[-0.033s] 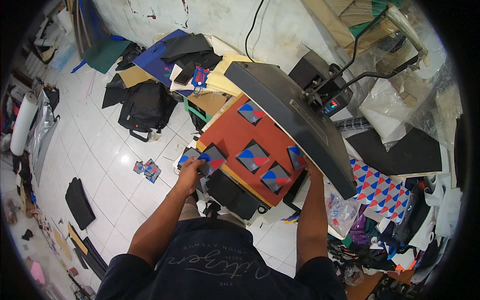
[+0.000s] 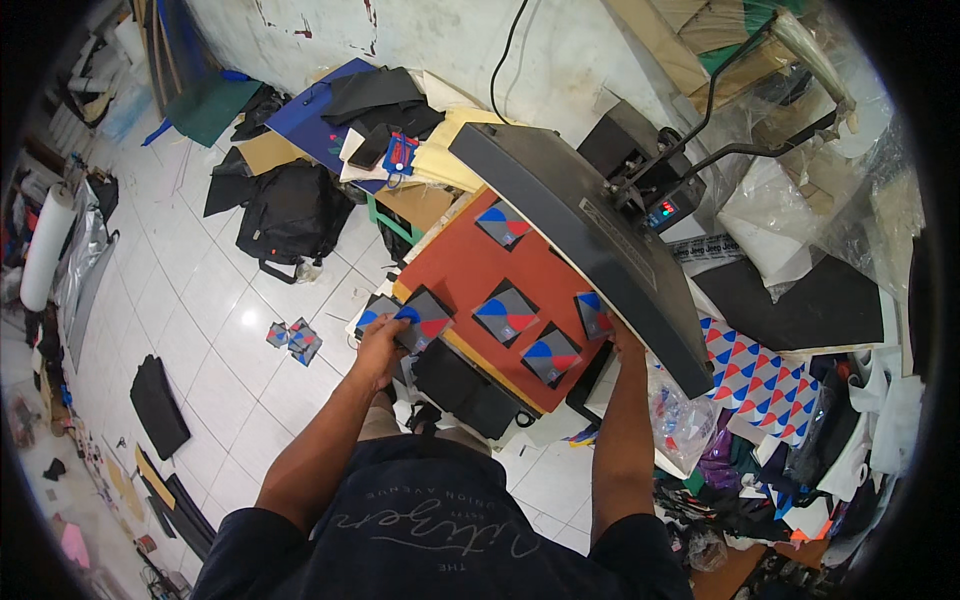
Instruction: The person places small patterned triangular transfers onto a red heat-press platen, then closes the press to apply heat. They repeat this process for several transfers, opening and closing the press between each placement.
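Observation:
A heat press (image 2: 590, 235) stands in front of me, its dark upper plate swung up over an orange-red pad (image 2: 450, 255). On the pad lie several dark pieces with grey, blue and red prints, among them a middle printed piece (image 2: 505, 312), a near printed piece (image 2: 550, 356) and a far printed piece (image 2: 502, 227). At the pad's left corner my left hand (image 2: 378, 350) pinches a printed piece (image 2: 428, 318), with another beneath the fingers. My right hand (image 2: 627, 338) grips the edge of a printed piece (image 2: 592, 314) at the right; its fingers are partly hidden.
A black pouch-like item (image 2: 465, 385) sits below the pad's near edge. Small printed pieces (image 2: 303, 341) and a black bag (image 2: 295, 220) lie on the tiled floor at left. At right are a patterned sheet (image 2: 765, 380), crumpled plastic (image 2: 770, 220) and piled scraps.

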{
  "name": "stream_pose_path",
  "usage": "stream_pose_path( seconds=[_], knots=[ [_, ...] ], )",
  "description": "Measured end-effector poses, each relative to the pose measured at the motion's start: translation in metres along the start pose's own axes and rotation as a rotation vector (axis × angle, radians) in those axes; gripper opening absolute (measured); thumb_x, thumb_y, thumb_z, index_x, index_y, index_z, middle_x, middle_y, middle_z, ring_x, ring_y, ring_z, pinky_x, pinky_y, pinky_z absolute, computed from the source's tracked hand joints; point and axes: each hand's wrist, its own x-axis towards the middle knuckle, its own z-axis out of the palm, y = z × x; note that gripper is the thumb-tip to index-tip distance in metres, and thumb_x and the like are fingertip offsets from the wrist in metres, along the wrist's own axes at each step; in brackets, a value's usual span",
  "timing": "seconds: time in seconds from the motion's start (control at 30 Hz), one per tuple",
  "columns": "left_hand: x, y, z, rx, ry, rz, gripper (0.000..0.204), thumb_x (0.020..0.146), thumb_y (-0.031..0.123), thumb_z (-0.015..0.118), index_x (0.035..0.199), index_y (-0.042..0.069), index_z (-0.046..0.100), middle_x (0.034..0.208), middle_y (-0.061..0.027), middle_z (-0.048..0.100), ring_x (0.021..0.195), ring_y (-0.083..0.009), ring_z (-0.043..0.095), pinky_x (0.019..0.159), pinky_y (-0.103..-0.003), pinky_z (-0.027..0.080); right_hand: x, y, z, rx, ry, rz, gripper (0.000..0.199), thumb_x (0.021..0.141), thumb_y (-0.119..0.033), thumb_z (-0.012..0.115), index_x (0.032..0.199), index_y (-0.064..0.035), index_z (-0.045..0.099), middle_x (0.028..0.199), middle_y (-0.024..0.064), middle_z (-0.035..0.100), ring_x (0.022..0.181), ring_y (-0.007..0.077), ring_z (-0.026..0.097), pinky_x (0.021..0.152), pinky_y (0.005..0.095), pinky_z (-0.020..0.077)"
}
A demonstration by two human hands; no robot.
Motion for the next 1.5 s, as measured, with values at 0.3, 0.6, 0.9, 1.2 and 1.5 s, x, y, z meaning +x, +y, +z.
stream_pose_path(
  seconds=[0.3,0.6,0.9,1.2,1.5],
  knots=[
    [0.009,-0.018,-0.001,-0.076,-0.116,-0.049,0.025,0.09,0.017,0.056,0.114,0.009,0.054,0.106,-0.0063,0.063,0.096,-0.0208,0.063,0.08,-0.04,0.05,-0.046,-0.014,-0.007,0.339,0.109,0.057,0.046,0.083,-0.022,0.075,0.123,-0.0057,0.059,0.112,0.0096,0.065,0.091,0.0191,0.064,0.063,0.0272,0.0505],
    [0.0,-0.029,-0.001,-0.174,-0.197,-0.111,0.038,0.092,0.028,0.059,0.124,0.009,0.052,0.115,-0.0065,0.063,0.104,-0.0219,0.06,0.09,-0.043,0.045,-0.153,-0.098,0.035,0.664,-0.111,0.271,0.047,0.083,-0.028,0.077,0.121,-0.0061,0.059,0.09,0.001,0.062,0.075,0.0093,0.058,0.053,0.0205,0.0414],
    [-0.007,-0.027,0.018,-0.181,-0.264,-0.097,0.061,0.096,0.049,0.049,0.14,0.008,0.042,0.137,-0.0125,0.052,0.126,-0.0298,0.051,0.105,-0.048,0.039,-0.174,-0.136,0.118,-0.213,-0.25,-0.239,0.047,0.081,-0.031,0.076,0.117,-0.0059,0.06,0.114,0.0163,0.063,0.099,0.0314,0.062,0.087,0.0431,0.0494],
    [-0.01,-0.032,0.007,-0.308,-0.236,-0.198,0.063,0.091,0.052,0.052,0.138,0.011,0.045,0.136,-0.0111,0.053,0.123,-0.0283,0.052,0.098,-0.047,0.044,-0.1,-0.137,0.104,-0.638,-0.326,-0.312,0.057,0.066,-0.041,0.085,0.106,-0.0058,0.063,0.111,0.0151,0.061,0.112,0.0313,0.056,0.093,0.0422,0.0458],
    [-0.014,-0.033,-0.001,-0.27,-0.2,-0.142,0.054,0.09,0.044,0.057,0.134,0.014,0.047,0.132,-0.0072,0.056,0.12,-0.0259,0.054,0.098,-0.047,0.044,-0.074,-0.12,0.112,-0.524,-0.533,-0.152,0.051,0.06,-0.033,0.09,0.088,-0.0041,0.059,0.097,0.0154,0.063,0.094,0.0274,0.062,0.08,0.0389,0.0487]
  ],
)
